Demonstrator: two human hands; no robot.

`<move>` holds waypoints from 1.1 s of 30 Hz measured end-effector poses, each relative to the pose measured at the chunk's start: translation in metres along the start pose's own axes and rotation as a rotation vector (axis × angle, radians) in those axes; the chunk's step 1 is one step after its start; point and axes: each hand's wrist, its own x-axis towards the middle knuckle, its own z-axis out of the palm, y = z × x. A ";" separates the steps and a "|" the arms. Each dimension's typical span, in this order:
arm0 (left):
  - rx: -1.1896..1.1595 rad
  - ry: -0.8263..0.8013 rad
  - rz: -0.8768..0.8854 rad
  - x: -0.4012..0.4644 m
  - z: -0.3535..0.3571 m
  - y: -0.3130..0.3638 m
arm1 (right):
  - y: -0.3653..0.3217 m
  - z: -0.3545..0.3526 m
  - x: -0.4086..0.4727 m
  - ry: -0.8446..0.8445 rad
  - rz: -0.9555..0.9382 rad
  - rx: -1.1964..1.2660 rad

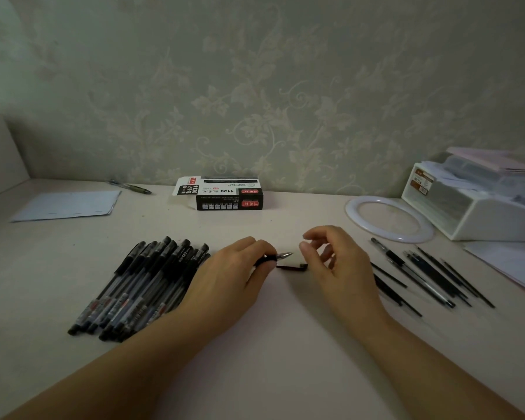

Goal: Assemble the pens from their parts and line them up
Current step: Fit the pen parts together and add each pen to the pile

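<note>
Gripping: left hand point(240, 268) is pinching a pen point(278, 256) near its tip, metal point sticking out toward the right hand point(331, 259).
Right hand: hovering just beside the tip, fingers loosely curled, holding nothing.
Cap point(291, 267): one is lying on the desk point(285, 344) between both hands.
Finished pens point(143, 286): roughly a dozen are lying left, overlapping; exact count unclear.
Loose refills point(437, 275): several are lying right.

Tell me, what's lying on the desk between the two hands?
In the head view, a small dark pen cap lies on the desk between the left hand and right hand. The metal tip of the pen held by the left hand pokes into that gap too.
</note>
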 end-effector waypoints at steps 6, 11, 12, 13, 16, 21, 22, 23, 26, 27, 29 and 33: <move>0.040 0.000 -0.036 0.000 0.002 -0.002 | 0.007 0.006 -0.002 -0.258 -0.074 -0.298; 0.058 -0.022 -0.052 0.000 0.001 -0.004 | 0.005 0.001 -0.002 -0.286 -0.011 -0.117; 0.058 -0.027 -0.051 0.000 0.001 -0.004 | 0.004 0.000 -0.001 -0.283 -0.001 -0.062; 0.057 -0.032 -0.048 0.000 0.001 -0.004 | 0.003 -0.001 -0.001 -0.278 0.006 -0.016; 0.048 -0.045 -0.036 0.000 -0.001 -0.003 | 0.001 -0.002 0.000 -0.263 0.047 0.081; 0.025 -0.060 -0.011 0.000 -0.001 -0.003 | 0.001 -0.004 0.002 -0.288 0.053 0.137; 0.015 -0.064 -0.008 0.000 -0.001 -0.003 | 0.000 -0.004 0.001 -0.310 0.044 0.143; 0.008 -0.071 -0.002 0.000 -0.001 -0.003 | -0.001 -0.004 0.001 -0.332 0.032 0.147; -0.027 -0.098 0.014 0.001 0.000 -0.002 | -0.001 -0.003 0.000 -0.375 0.013 0.185; -0.051 -0.093 0.010 0.002 0.000 -0.002 | -0.001 -0.003 0.000 -0.372 0.022 0.206; -0.088 -0.073 0.002 0.003 -0.001 -0.002 | 0.000 -0.003 0.000 -0.349 0.063 0.257; -0.108 -0.079 0.035 0.003 -0.003 0.001 | 0.002 -0.005 0.002 -0.372 0.138 0.354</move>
